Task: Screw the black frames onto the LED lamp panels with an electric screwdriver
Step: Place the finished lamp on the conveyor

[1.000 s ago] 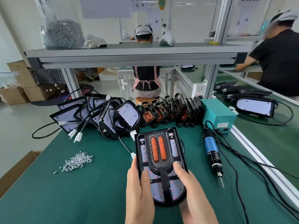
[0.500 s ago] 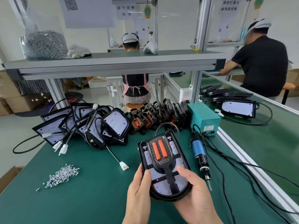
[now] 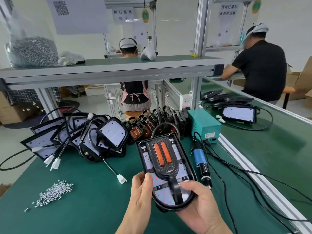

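Note:
An LED lamp panel (image 3: 182, 169) with a black frame (image 3: 166, 172) and two orange reflectors laid on it is lifted off the green bench, tilted toward me. My left hand (image 3: 141, 191) grips its lower left edge, thumb on the panel face. Cupping its lower right corner from beneath is my right hand (image 3: 200, 200), thumb across the frame's stem. The blue electric screwdriver (image 3: 200, 162) lies on the bench just right of the panel, tip toward me. A pile of loose silver screws (image 3: 54, 194) sits at the left.
Bare LED panels with cables and white plugs (image 3: 81, 135) are heaped at the back left, a row of black frames (image 3: 157, 122) stands behind. A teal power box (image 3: 204, 124) and cables lie right. An aluminium rail (image 3: 253, 176) borders the bench. Two people work beyond.
Both hands have raised the panel off the bench and tilted it up toward me. The right hand has slid under its lower right corner. The view has tilted upward.

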The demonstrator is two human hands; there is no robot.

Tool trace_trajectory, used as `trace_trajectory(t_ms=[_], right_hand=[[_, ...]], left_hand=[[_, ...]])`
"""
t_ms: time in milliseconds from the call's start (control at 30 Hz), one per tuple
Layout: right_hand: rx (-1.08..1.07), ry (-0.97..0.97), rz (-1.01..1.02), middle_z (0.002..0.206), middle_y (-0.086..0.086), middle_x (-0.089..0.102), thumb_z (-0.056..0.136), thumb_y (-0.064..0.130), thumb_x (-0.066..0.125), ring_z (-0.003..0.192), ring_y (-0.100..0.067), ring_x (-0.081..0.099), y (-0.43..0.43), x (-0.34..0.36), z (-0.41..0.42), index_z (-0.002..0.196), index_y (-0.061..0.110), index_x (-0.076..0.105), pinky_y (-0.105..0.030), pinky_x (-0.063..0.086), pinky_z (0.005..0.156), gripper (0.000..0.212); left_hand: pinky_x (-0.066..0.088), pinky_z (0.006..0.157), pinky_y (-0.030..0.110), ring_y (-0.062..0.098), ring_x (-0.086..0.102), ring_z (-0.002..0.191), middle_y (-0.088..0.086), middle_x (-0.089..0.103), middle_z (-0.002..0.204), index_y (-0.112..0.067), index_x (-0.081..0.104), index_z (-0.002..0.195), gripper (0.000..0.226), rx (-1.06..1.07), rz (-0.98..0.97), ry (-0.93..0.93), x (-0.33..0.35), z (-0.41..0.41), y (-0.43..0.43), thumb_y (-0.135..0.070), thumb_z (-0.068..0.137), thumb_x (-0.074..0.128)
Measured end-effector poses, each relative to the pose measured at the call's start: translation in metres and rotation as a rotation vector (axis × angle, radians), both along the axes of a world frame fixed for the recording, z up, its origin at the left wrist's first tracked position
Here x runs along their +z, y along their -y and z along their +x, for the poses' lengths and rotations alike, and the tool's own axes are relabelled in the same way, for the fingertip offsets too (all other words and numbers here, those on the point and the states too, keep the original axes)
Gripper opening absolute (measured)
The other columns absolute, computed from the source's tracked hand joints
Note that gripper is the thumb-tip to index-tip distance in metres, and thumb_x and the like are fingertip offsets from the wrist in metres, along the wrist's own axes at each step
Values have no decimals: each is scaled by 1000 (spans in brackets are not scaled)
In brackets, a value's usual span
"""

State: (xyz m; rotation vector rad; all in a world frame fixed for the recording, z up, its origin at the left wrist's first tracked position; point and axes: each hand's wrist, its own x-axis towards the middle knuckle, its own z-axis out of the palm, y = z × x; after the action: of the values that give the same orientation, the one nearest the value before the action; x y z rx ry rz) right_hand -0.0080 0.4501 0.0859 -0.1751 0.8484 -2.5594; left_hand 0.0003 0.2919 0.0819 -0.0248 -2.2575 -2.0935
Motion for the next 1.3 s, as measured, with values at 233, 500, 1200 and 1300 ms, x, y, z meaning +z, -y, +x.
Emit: trace_trajectory(t_ms=[233,500,1200,1300], right_hand=[[-89,-66,47,144,-35,49,84,-4,56,136,-49,48,-5,-2,-7,142,-8,49,-56,40,111,58],[-47,-6,92,139,-36,53,79,-8,61,129,-50,54,-15,-3,-13,136,-9,56,-56,48,104,57],[-827,50,50,112,-20,74,94,-9,40,97,-27,75,-177,72,-81,123,-1,58,-42,64,73,35],[-949,104,11,133,-16,64,100,-4,37,119,-26,66,-213,81,-89,141,2,51,-43,62,82,44]], left_hand=[[33,116,36,2,45,132,-5,49,137,-70,57,108,38,-32,-109,-157,-12,-12,-1,-76,81,30],[27,105,34,15,39,128,-21,40,139,-37,64,129,67,33,-693,-352,-32,-24,8,-64,88,18],[22,111,4,-7,27,143,8,51,146,-4,69,125,56,145,-538,-542,-43,-27,3,-39,91,40],[21,111,3,-19,25,137,11,54,141,1,72,118,59,129,-528,-516,-45,-32,3,-41,89,41]])
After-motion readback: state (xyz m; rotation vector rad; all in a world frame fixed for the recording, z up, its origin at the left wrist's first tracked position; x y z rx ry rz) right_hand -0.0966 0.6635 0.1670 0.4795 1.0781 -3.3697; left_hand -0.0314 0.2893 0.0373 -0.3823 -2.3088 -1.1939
